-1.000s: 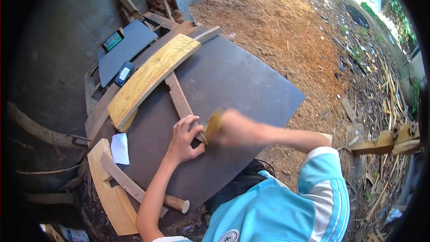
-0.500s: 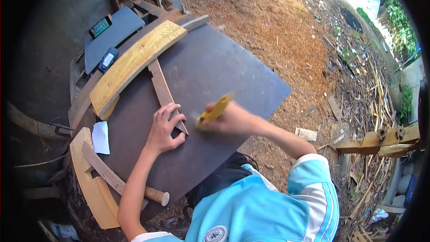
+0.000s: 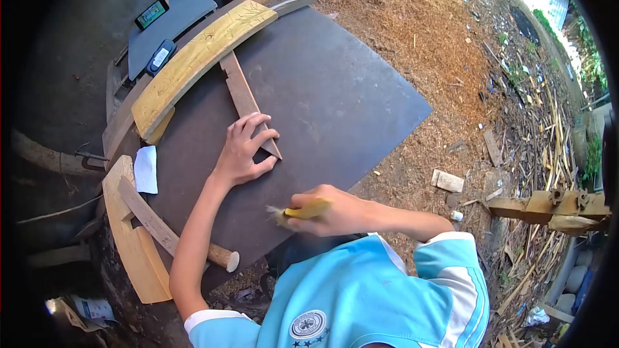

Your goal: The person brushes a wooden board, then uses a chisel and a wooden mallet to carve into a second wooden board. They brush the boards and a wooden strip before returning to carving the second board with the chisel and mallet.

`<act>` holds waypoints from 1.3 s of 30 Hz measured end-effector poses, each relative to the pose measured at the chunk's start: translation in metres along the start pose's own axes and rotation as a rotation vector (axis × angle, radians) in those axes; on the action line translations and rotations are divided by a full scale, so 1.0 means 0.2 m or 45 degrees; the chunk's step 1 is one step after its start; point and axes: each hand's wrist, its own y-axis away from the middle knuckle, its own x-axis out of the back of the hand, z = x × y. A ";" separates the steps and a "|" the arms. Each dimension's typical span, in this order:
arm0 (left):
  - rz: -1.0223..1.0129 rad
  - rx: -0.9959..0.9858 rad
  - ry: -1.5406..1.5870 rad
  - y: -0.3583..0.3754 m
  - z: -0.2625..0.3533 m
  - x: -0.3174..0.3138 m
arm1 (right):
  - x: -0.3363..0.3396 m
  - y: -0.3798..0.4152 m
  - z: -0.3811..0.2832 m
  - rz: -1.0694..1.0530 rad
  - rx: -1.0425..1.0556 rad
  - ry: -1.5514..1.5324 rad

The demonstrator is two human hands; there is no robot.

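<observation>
My left hand [image 3: 242,149] grips the lower end of a narrow notched wooden strip [image 3: 239,87], thumb and fingers on either side of its pointed tip. The strip lies on a dark flat board [image 3: 342,84], and its far end meets a thick curved yellow plank [image 3: 200,51]. In my right hand [image 3: 342,209] is a brush with a yellow handle [image 3: 311,208], held closed near the board's front edge. Its pale bristles point left and are blurred.
At left lie a white paper [image 3: 146,169], a pale wooden piece [image 3: 138,245] and a wooden mallet-like piece [image 3: 222,258] by my left forearm. A phone [image 3: 152,13] and a dark blue device [image 3: 160,57] sit at the back left. Sawdust [image 3: 412,38] covers the ground beyond.
My right hand has drawn the brush down toward my body, away from the strip's tip. My left hand keeps its hold on the strip. The whole view has shifted slightly.
</observation>
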 end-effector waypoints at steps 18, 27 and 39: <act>0.143 -0.253 0.054 -0.85 0.10 -0.39 | 0.10 0.30 0.09 0.644 -0.090 0.068; 0.224 0.377 -0.222 -1.32 0.20 -0.43 | 0.84 0.67 0.83 1.782 -0.666 0.971; 0.064 0.099 -0.365 -0.08 -0.12 0.29 | 0.37 0.00 0.36 0.838 -0.326 0.523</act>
